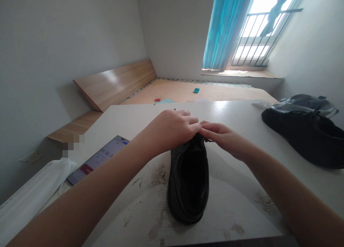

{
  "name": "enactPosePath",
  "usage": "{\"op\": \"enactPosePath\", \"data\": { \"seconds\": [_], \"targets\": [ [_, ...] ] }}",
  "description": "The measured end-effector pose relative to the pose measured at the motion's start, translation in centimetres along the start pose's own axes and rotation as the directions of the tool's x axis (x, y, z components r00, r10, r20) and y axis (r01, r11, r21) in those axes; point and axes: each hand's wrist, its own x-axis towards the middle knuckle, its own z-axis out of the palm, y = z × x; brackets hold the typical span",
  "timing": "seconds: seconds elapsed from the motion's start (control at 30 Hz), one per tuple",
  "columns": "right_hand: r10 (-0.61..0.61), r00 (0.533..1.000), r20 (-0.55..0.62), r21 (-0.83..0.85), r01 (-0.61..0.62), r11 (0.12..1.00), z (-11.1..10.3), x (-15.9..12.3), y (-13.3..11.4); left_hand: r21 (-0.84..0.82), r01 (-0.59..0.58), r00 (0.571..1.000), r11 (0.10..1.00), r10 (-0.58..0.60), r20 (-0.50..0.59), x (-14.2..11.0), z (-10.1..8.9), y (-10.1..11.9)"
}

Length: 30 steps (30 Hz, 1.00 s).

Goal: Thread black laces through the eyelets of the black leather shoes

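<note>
A black leather shoe [189, 182] lies on the white table [236, 204], heel towards me and toe pointing away. My left hand [172, 128] is curled in a fist over the shoe's front, where the laces sit. My right hand [221, 136] meets it from the right, fingers pinched together at the same spot. What the fingers hold is hidden, probably the laces.
A second black shoe [306, 136] lies at the table's right side on a grey bag [303, 103]. A phone [99, 159] showing a timer lies at the left, beside a white face mask [29, 196]. Behind the table is a bare wooden bed frame [188, 91].
</note>
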Motion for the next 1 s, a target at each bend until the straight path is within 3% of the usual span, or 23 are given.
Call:
{"op": "enactPosePath", "data": {
  "seconds": [0.3,0.53,0.67,0.8,1.0],
  "targets": [
    [0.037,0.999,-0.02,0.114,-0.034,0.993,-0.1,-0.2,-0.3,0.01,0.001,0.97,1.0,0.002,-0.245,-0.3,0.4,-0.9],
    [0.086,0.996,-0.007,0.171,-0.084,0.982,0.1,-0.2,-0.1,-0.005,0.005,0.979,1.0,-0.006,-0.206,-0.3,0.5,-1.4],
    [0.066,0.997,-0.045,0.12,-0.06,0.991,0.1,-0.1,0.0,-0.071,0.011,0.991,0.997,-0.021,-0.129,0.0,0.3,-1.0],
    [0.043,0.992,-0.119,0.055,-0.037,0.998,-0.2,0.1,0.0,-0.239,0.111,0.994,0.965,-0.11,0.021,0.0,-0.4,-0.7],
    [0.104,0.986,-0.132,-0.017,-0.107,0.994,-1.1,-0.1,0.0,-0.443,0.319,0.937,0.838,-0.21,0.278,-0.6,-1.4,-1.4]
  ]
}}
